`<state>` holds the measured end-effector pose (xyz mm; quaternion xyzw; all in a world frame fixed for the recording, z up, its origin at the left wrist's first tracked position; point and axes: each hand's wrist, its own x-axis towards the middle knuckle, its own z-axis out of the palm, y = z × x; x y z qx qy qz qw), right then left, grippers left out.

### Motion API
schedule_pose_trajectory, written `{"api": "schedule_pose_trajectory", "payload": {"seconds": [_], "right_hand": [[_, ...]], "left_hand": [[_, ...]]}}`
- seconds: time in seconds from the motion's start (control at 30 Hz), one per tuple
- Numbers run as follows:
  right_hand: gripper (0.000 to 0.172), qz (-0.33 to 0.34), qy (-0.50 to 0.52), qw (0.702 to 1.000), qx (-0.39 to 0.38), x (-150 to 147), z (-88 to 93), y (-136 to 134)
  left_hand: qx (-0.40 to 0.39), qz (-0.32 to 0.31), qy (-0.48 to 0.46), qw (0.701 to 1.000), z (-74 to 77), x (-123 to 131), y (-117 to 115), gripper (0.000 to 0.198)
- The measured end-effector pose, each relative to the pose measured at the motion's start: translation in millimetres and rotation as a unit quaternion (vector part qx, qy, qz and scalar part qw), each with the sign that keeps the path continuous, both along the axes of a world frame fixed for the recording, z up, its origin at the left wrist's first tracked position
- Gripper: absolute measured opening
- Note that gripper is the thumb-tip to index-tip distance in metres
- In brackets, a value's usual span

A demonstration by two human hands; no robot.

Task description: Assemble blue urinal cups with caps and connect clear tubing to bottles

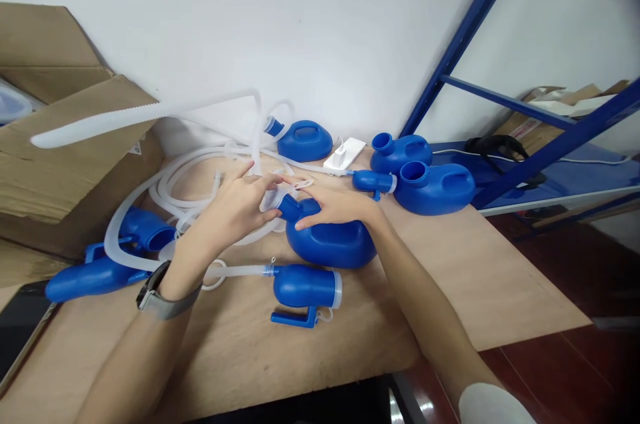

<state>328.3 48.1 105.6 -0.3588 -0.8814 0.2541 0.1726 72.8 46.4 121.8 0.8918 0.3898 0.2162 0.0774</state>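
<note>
Away from the near edge of the tabletop [360, 344], the left hand [243, 203] pinches a clear cap [270, 200] beside the blue urinal bottle [333, 243]; the right hand [336, 204], grip unclear, presumably steadies it.

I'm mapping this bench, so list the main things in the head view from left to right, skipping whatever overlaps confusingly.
Cardboard box → left hand → blue bottle under the right hand → front open-mouthed bottle at right → loose-looking cardboard on the blue shelf.
</note>
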Motion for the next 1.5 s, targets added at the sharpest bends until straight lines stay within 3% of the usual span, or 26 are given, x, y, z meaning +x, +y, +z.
{"api": "schedule_pose_trajectory", "payload": {"seconds": [0.13,0.3,0.47,0.63,0.8,1.0,1.1,1.27,1.5], "right_hand": [[0.093,0.007,-0.001,1.000,-0.009,-3.6,0.7,1.0],[0.101,0.034,0.010,0.998,-0.058,-2.4,-5.6,10.6],[0.087,0.068,0.083,0.985,-0.133,-8.4,-13.1,30.5],[0.098,0.106,0.162,0.973,-0.127,-15.3,-26.8,36.1],[0.081,0.091,0.173,0.974,-0.113,-17.0,-24.9,30.2],[0.065,0.084,0.162,0.978,-0.098,-20.7,-13.5,26.7],[0.060,0.080,0.159,0.979,-0.096,-22.3,-12.3,26.2],[0.053,0.080,0.149,0.983,-0.064,-25.7,-12.7,27.2],[0.045,0.076,0.128,0.989,-0.014,-30.0,-15.3,32.1]], "left_hand": [[-0.027,0.028,-0.026,0.999,2.2,2.2,-1.8,0.052],[-0.022,0.035,0.001,0.999,1.3,1.8,-0.4,0.036],[-0.001,0.033,0.035,0.999,-0.4,-0.9,0.9,0.026],[0.065,0.024,0.054,0.996,-0.8,-3.6,0.3,0.021],[0.149,0.051,0.113,0.981,6.4,-3.4,-6.0,0.019],[0.078,0.142,0.237,0.958,2.9,-2.7,-8.2,0.042],[0.060,0.135,0.258,0.955,-1.0,1.5,-5.3,0.046],[0.069,0.099,0.271,0.955,3.2,9.7,-8.7,0.040],[0.100,0.098,0.280,0.950,2.0,10.4,-18.4,0.028]]}}
